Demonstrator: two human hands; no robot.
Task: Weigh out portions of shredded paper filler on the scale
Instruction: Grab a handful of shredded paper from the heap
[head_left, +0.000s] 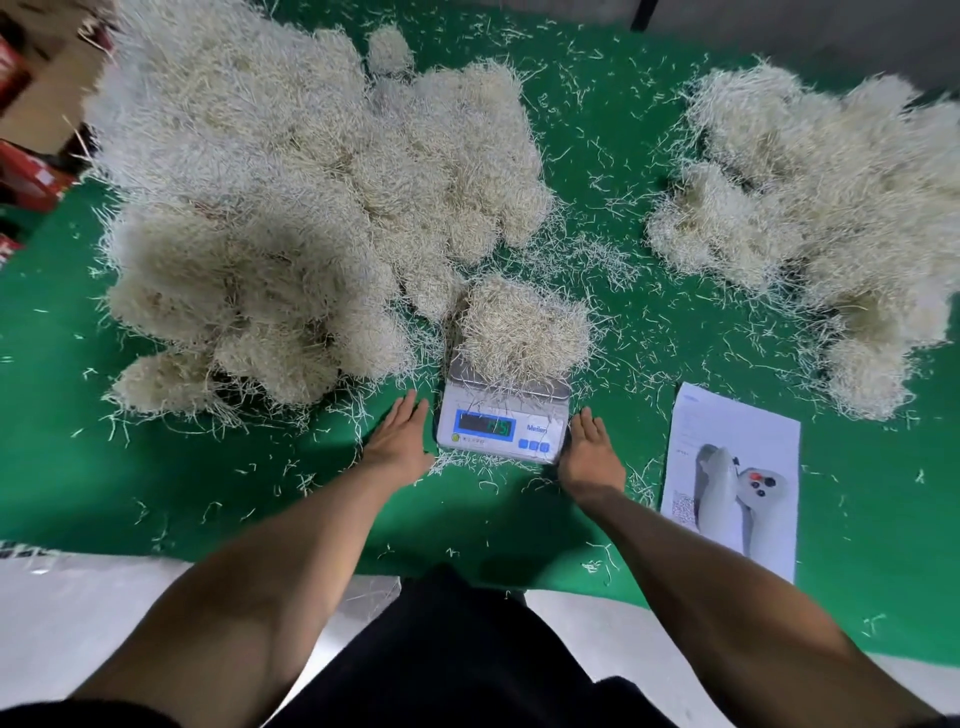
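Left hand: I see my left hand (399, 439) flat on the green table cover (623, 156), fingers straight and together, holding nothing, just beside the left edge of the scale (501, 423); whether it touches the casing I cannot tell.
Right hand: my right hand (589, 449) lies the same way at the scale's right edge, fingers straight, holding nothing, very close to the casing.
Scale: a small white digital scale between my two hands, its blue-framed display (485, 425) facing me; the digits are too blurred for me to read.
Portion: a clump of shredded paper filler (522, 332) sits on the scale's platform, with strands hanging over the front edge.
Left pile: a large heap of filler (291, 197) covers the table to the left and behind the scale, reaching almost to it.
Right pile: a second heap (821, 208) lies well apart to the right.
Sheet: a printed paper sheet (735, 478) lies flat to the right of my right hand.
Scatter: loose strands are strewn over the green cover around everything.
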